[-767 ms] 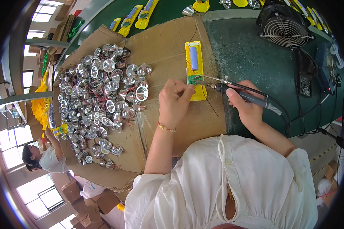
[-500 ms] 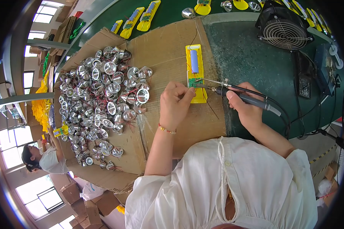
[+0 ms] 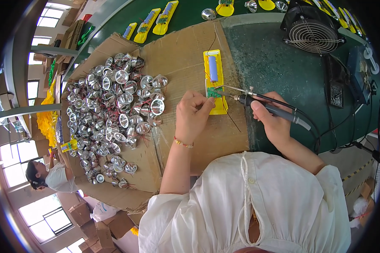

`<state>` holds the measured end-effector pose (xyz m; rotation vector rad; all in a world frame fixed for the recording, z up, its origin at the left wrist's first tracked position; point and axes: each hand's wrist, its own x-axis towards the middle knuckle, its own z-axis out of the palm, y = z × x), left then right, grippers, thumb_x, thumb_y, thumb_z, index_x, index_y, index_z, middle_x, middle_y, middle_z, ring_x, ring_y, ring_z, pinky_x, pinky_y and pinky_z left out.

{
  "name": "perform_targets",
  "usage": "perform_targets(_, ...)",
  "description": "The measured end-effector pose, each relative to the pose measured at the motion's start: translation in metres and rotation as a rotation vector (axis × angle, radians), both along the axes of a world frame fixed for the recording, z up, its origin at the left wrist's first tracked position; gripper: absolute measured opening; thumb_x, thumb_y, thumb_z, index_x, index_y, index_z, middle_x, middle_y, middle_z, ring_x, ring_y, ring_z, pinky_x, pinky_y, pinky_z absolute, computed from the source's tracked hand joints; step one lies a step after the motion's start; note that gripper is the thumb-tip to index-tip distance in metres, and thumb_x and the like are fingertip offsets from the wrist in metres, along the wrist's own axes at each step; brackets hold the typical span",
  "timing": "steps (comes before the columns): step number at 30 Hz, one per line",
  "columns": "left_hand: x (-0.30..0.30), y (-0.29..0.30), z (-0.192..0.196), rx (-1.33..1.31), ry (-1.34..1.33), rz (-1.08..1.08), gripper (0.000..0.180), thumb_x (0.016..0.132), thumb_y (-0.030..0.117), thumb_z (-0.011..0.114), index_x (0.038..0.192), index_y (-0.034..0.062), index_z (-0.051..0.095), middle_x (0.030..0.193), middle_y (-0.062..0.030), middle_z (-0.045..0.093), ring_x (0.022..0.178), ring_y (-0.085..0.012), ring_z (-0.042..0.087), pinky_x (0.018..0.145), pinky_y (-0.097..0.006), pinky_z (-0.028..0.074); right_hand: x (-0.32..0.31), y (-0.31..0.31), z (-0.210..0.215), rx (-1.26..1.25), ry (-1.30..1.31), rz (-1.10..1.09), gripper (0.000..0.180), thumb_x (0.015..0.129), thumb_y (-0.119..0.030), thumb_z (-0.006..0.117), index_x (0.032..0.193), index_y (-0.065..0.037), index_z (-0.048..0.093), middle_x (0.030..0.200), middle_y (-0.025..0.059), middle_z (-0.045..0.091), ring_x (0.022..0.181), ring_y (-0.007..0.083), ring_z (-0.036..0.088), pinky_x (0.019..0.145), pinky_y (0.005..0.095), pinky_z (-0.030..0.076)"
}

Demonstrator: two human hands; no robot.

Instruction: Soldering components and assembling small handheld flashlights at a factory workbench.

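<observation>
A yellow plastic housing [image 3: 218, 110] lies lengthwise on the cardboard, with a blue cylindrical battery [image 3: 213, 68] and a small green circuit board [image 3: 214, 92] in it. My left hand [image 3: 193, 114] is closed in a pinch at the board's left edge; what sits between thumb and finger is too small to make out. In my right hand [image 3: 274, 116] is a soldering iron [image 3: 269, 109] with a thin metal guide tube [image 3: 236, 89] along it. Its tip points left at the board. Thin dark wires stick out from the housing's upper end and its lower right.
Many silver reflector cups [image 3: 125, 98] with red wires fill the cardboard tray [image 3: 156, 143] at left. A black fan [image 3: 312, 36] and a blue box-shaped unit [image 3: 359, 78] stand at right. More yellow housings [image 3: 164, 19] line the far side. Another person [image 3: 59, 177] is at far left.
The yellow housing has shifted very slightly left. The iron's tip and guide tube have moved a little at the board. My left hand keeps its pinch, almost unmoved.
</observation>
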<state>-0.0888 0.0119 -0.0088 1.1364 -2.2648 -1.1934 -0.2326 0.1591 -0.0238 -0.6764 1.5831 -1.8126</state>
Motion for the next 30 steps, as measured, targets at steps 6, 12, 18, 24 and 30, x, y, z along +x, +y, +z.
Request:
perform_targets(6, -0.001, 0.001, -0.002, -0.003, 0.013, -0.006, 0.013, 0.079, 0.013, 0.066, 0.074, 0.0016, 0.069, 0.075, -0.0045, 0.054, 0.065, -0.0114, 0.048, 0.058, -0.025, 0.038, -0.001, -0.002, -0.004, 0.023, 0.063, 0.031, 0.013, 0.080, -0.010, 0.067, 0.084, 0.000, 0.059, 0.067, -0.0005, 0.056, 0.058, 0.0029, 0.047, 0.050, 0.0181, 0.037)
perform_targets(12, -0.001, 0.000, -0.003, -0.039, 0.025, -0.007, 0.011, 0.076, 0.012, 0.067, 0.073, 0.0011, 0.068, 0.074, -0.0072, 0.055, 0.059, -0.0154, 0.053, 0.055, -0.027, 0.041, 0.000, 0.005, 0.001, -0.045, 0.125, -0.101, 0.014, 0.080, -0.009, 0.067, 0.086, 0.000, 0.060, 0.067, 0.0003, 0.056, 0.058, 0.0035, 0.047, 0.050, 0.0187, 0.037)
perform_targets(18, 0.002, 0.000, -0.002, -0.062, 0.033, -0.016, 0.012, 0.077, 0.012, 0.067, 0.073, 0.0007, 0.068, 0.072, -0.0073, 0.055, 0.058, -0.0159, 0.053, 0.054, -0.028, 0.041, -0.013, 0.019, 0.004, -0.058, 0.148, -0.113, 0.015, 0.079, -0.008, 0.067, 0.088, 0.001, 0.059, 0.068, 0.0012, 0.057, 0.058, 0.0038, 0.049, 0.050, 0.0181, 0.038)
perform_targets(24, 0.009, 0.006, 0.026, 0.391, 0.134, 0.188, 0.019, 0.082, 0.017, 0.064, 0.078, -0.0014, 0.066, 0.073, -0.0093, 0.063, 0.058, -0.0119, 0.059, 0.055, -0.025, 0.046, -0.026, 0.033, -0.007, -0.017, 0.032, -0.158, 0.015, 0.080, -0.010, 0.066, 0.088, 0.001, 0.057, 0.068, 0.0021, 0.058, 0.058, 0.0044, 0.051, 0.051, 0.0178, 0.040)
perform_targets(30, -0.012, -0.015, 0.014, 0.221, -0.194, -0.015, 0.018, 0.078, 0.013, 0.058, 0.072, -0.0020, 0.066, 0.056, -0.0076, 0.062, 0.051, -0.0103, 0.060, 0.051, -0.025, 0.049, -0.044, 0.041, -0.015, 0.060, 0.099, -0.210, 0.016, 0.081, -0.013, 0.065, 0.086, 0.000, 0.057, 0.065, 0.0013, 0.056, 0.056, 0.0047, 0.050, 0.050, 0.0178, 0.039)
